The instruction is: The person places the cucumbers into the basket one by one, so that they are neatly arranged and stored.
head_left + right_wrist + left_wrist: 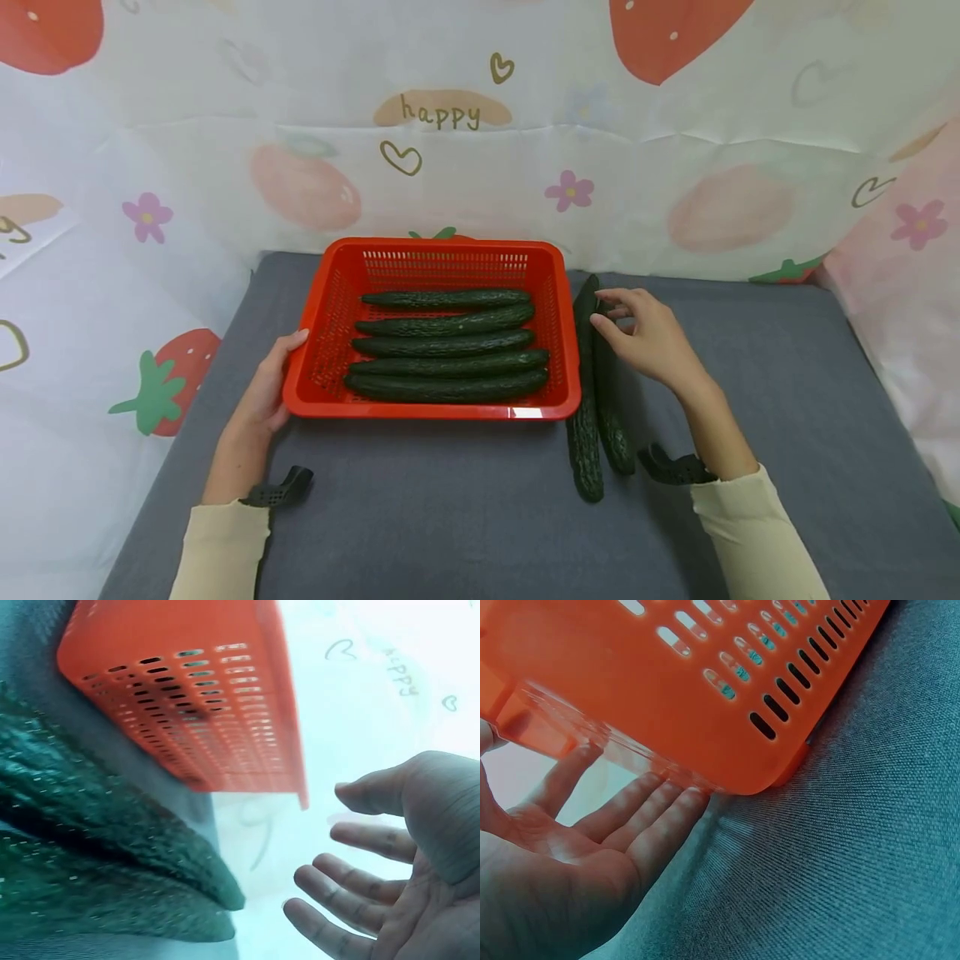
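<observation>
A red plastic basket (431, 410) with slotted walls holds several dark green cucumbers (450, 345) lying side by side. At its left end, my left hand (264, 392) holds the rim, thumb on top; the left wrist view shows its fingertips (694, 796) against the outer side below the rim. Two more cucumbers lie lengthwise beside the basket's right side, one long cucumber (587, 417) nearer it and another cucumber (617, 433) to the right. Over their far ends is my right hand (651, 337), fingers loosely bent and apart, with nothing between them in the right wrist view.
A grey cloth (420, 508) covers the table. Behind it and at the sides hangs a pale curtain (465, 179) printed with strawberries, flowers and hearts. Dark straps with camera mounts (678, 468) sit on both wrists.
</observation>
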`<state>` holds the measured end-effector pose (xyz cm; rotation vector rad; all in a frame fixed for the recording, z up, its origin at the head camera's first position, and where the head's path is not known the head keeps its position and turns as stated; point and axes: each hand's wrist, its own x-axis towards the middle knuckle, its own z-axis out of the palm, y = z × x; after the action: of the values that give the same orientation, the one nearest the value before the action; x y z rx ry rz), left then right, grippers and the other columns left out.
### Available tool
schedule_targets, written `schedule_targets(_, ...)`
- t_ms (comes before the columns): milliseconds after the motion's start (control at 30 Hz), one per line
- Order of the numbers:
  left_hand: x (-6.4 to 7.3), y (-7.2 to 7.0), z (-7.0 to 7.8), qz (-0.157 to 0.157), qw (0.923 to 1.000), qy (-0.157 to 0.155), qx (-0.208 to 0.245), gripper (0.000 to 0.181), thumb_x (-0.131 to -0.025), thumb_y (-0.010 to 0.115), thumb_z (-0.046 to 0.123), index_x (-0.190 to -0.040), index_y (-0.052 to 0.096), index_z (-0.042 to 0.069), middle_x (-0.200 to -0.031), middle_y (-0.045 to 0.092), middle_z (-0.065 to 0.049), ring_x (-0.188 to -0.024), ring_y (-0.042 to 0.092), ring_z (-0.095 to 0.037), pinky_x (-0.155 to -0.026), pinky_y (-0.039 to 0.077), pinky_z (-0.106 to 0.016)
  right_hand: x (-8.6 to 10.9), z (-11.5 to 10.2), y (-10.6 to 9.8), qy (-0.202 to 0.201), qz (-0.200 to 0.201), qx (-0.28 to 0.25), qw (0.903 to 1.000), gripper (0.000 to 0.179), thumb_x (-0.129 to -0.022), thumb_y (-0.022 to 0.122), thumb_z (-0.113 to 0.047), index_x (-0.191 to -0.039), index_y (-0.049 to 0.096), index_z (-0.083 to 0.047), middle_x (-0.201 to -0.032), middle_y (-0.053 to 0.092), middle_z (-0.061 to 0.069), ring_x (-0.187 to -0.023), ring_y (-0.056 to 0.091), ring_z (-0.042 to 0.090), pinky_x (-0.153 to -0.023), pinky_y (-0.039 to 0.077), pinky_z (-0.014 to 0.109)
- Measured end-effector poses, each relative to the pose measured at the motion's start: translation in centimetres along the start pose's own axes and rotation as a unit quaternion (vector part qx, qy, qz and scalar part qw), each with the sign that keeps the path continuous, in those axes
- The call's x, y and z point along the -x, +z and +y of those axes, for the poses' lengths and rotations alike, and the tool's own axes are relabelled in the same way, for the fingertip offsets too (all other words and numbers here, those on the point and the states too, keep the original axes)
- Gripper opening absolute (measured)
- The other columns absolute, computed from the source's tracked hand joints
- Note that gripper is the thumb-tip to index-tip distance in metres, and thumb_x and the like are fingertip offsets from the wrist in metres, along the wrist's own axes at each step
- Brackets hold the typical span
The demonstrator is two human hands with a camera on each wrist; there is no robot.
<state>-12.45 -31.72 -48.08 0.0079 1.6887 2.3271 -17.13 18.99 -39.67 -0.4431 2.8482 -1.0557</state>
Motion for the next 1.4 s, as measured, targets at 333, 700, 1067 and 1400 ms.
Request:
schedule_targets(333, 0.1, 0.1, 0.1, 0.003, 0.9999, -0.008, 0.012, 0.025, -0.113, 0.039, 0.039, -0.124, 0.051, 0.020, -0.105, 0.073, 0.010, -0.090, 0.073, -0.005, -0.082, 0.062, -0.020, 1.0, 2.0, 1.5, 0.030, 0.006, 0.019, 0.9994, 0.050, -0.108, 0.060, -0.027, -0.150, 0.054, 0.000, -0.147, 0.054, 0.032, -0.126, 0.064, 0.048, -0.098, 0.058, 0.062)
schedule_targets(700, 0.0, 0.0, 0.2, 0.007, 0.9999, -0.009, 0.012, 0.025, -0.113, 0.039, 0.040, -0.121, 0.053, 0.020, -0.103, 0.073, 0.010, -0.089, 0.072, -0.004, -0.081, 0.062, -0.020, 1.8, 4.1, 2.9, 0.070, -0.023, 0.023, 0.9970, 0.059, -0.108, 0.060, -0.029, -0.155, 0.045, 0.003, -0.144, 0.059, 0.034, -0.126, 0.064, 0.051, -0.101, 0.053, 0.066)
schedule_targets(1067, 0.2, 0.0, -0.1, 0.007, 0.9999, -0.008, 0.012, 0.025, -0.113, 0.040, 0.039, -0.123, 0.053, 0.021, -0.104, 0.073, 0.010, -0.089, 0.073, -0.005, -0.081, 0.063, -0.021, 2.6, 5.3, 3.5, 0.116, -0.094, 0.012, 0.9888, 0.075, -0.106, 0.062, -0.043, -0.158, 0.038, 0.006, -0.139, 0.063, 0.034, -0.117, 0.067, 0.047, -0.095, 0.057, 0.060)
schedule_targets(1400, 0.1, -0.1, -0.1, -0.001, 0.9999, -0.003, 0.015, 0.025, -0.114, 0.039, 0.039, -0.122, 0.054, 0.021, -0.105, 0.075, 0.010, -0.091, 0.075, -0.006, -0.083, 0.062, -0.020, 3.1, 6.6, 3.8, 0.134, -0.076, -0.074, 0.9852, 0.089, -0.102, 0.071, -0.039, -0.167, 0.021, -0.003, -0.146, 0.054, 0.033, -0.127, 0.061, 0.048, -0.095, 0.059, 0.057)
